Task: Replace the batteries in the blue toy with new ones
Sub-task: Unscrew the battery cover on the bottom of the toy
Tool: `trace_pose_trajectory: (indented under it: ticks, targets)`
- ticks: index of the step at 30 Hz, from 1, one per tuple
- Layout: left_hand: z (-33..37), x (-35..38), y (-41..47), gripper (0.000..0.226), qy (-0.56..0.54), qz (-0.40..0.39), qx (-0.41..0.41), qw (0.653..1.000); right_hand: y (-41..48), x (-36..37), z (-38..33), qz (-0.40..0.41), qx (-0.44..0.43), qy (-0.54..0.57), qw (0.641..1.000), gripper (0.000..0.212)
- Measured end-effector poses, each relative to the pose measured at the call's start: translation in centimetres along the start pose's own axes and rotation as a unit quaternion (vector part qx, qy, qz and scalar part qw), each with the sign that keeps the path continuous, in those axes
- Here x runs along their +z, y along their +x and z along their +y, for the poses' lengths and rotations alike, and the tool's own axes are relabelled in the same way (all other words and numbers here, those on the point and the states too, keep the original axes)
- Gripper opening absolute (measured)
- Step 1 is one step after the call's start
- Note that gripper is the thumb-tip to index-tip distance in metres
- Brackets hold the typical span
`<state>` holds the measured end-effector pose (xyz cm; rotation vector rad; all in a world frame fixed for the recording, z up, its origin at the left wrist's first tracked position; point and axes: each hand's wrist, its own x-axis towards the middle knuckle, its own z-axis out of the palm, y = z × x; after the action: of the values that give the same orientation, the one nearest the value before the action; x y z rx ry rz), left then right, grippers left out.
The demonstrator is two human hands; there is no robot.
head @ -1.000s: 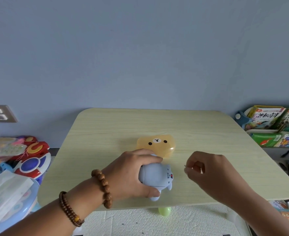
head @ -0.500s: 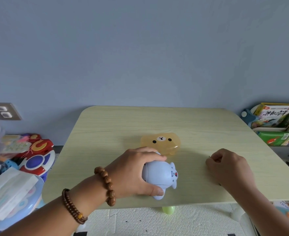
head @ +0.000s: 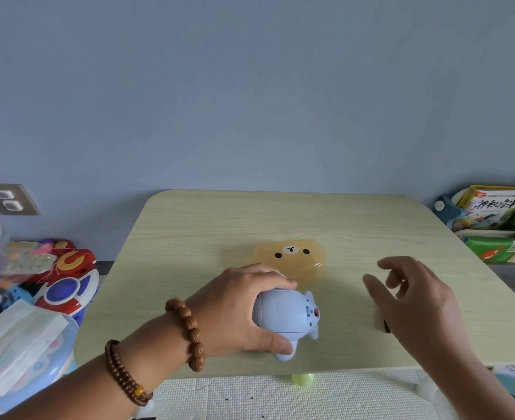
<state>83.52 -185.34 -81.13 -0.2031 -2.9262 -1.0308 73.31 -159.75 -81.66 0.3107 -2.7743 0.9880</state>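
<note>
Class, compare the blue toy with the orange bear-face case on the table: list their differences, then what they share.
The blue toy is opaque pale blue; the orange case is translucent with a printed bear face. The toy is bulky and rounded; the case lies flat. The left hand grips the toy; no hand grips the case. Both rest on the table.

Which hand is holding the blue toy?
The left hand, the one with bead bracelets on its wrist, grips the blue toy. The right hand is open and holds nothing.
</note>
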Motion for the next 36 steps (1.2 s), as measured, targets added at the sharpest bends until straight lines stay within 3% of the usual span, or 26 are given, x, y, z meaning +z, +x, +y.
trace_pose_trajectory:
  ticks: [3, 6, 12, 15, 20, 36]
  targets:
    - [0.2, -0.2, 0.1, 0.087, 0.017, -0.001, 0.0, 1.0, -2.9, -0.4, -3.2, -0.142, -0.053, 0.144, 0.978, 0.045]
    - [0.3, -0.5, 0.2, 0.092, 0.017, -0.005, -0.005, 1.0, -4.7, 1.3, -4.6, -0.237, -0.052, 0.178, 0.954, 0.051]
    - [1.0, -0.9, 0.1, 0.095, 0.03, -0.04, -0.046, 0.998, -4.7, 2.3, -5.1, -0.216, -0.063, 0.163, 0.961, 0.044]
    - [2.6, -1.2, 0.2, 0.071, 0.017, -0.026, -0.078, 0.996, -4.5, 2.2, -5.2, -0.231, -0.051, 0.168, 0.957, 0.045]
    - [5.6, 0.8, 1.1, 0.035, 0.112, 0.051, -0.14, 0.982, -4.4, 2.6, -5.4, -0.23, -0.049, 0.18, 0.955, 0.043]
    - [8.1, 2.1, 2.4, 0.046, 0.192, 0.034, -0.197, 0.961, -4.4, 2.9, -5.6, -0.189, -0.11, 0.215, 0.952, 0.045]
